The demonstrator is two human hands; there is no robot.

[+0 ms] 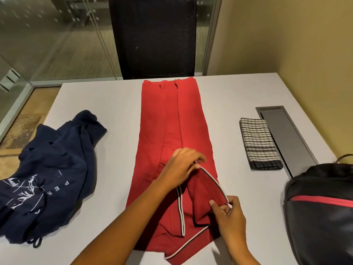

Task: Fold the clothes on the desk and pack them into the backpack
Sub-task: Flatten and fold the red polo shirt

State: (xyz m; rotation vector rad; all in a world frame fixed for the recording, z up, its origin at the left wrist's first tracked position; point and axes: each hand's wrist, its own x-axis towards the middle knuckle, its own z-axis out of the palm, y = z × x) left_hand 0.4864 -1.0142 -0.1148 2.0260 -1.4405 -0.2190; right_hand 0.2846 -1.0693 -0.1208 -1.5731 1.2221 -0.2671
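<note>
A red polo shirt (172, 121) lies lengthwise down the middle of the grey desk (114, 104), its sides folded inward, collar end toward me. My left hand (183, 165) pinches one end of the collar's striped edge. My right hand (229, 217) pinches the same edge nearer to me, lifting the collar off the shirt. A crumpled navy printed garment (51, 169) lies at the left. A folded checked cloth (257, 142) lies at the right. The black backpack (321, 211) with a red stripe stands at the near right corner.
A black mesh chair (154, 37) stands at the desk's far edge. A grey cable hatch (286, 138) is set into the desk beside the checked cloth. Glass walls are behind and to the left, a yellow wall to the right.
</note>
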